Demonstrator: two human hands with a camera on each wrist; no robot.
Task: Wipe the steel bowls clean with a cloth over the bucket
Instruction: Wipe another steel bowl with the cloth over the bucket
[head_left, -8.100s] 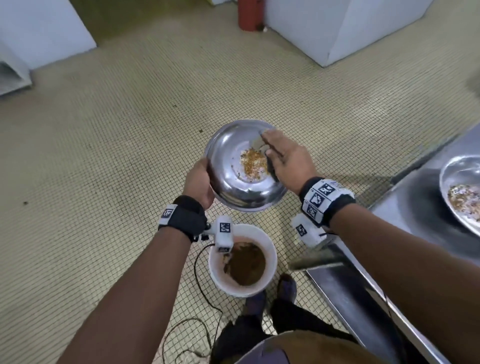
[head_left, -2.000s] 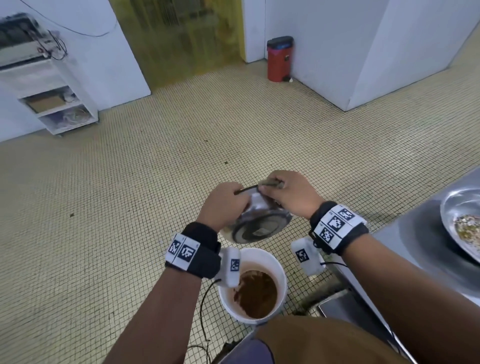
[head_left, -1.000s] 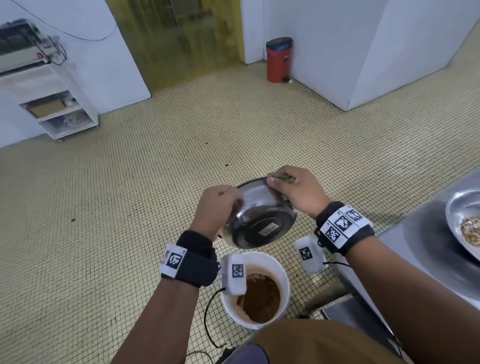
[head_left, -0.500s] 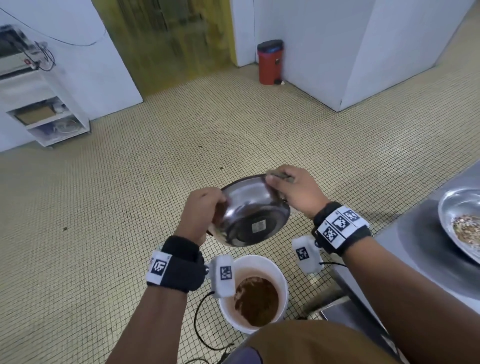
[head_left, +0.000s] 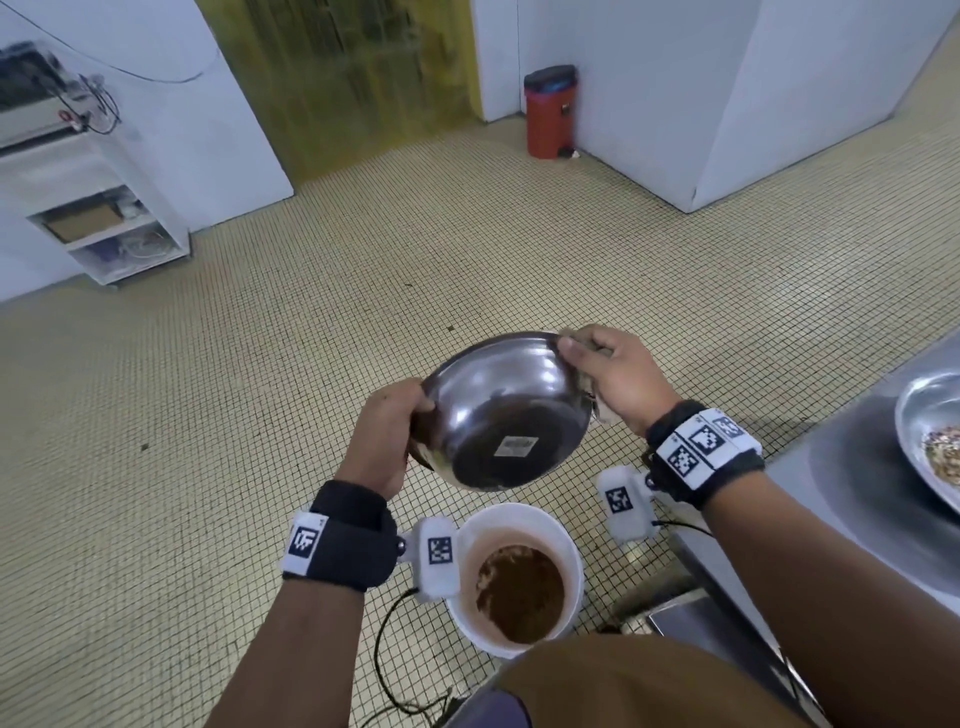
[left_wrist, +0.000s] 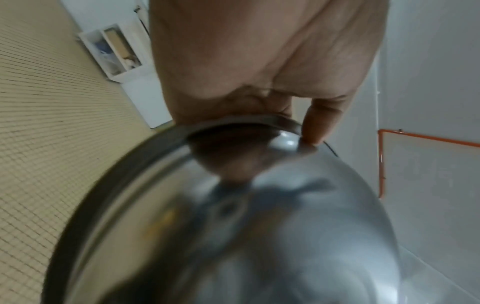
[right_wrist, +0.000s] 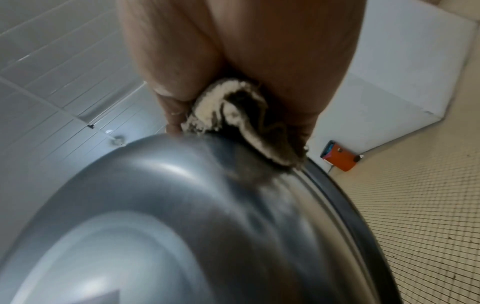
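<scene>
The left hand (head_left: 384, 441) grips the bowl (head_left: 501, 410) at its 9 o'clock rim, thumb on the outside, fingers curled behind. The right hand (head_left: 618, 379) clamps a cloth (right_wrist: 239, 121) against the rim near 1 o'clock. The bowl is tilted, its bottom with a label turned to the camera, above the bucket (head_left: 519, 577) at 6 o'clock. The inside of the bowl is hidden, and the cloth is mostly covered by fingers. At 3 o'clock a second bowl (head_left: 930, 441), cut off by the frame edge, lies on a steel counter (head_left: 841, 493), probably with food scraps. A red bin (head_left: 550, 111) stands at 12 o'clock.
</scene>
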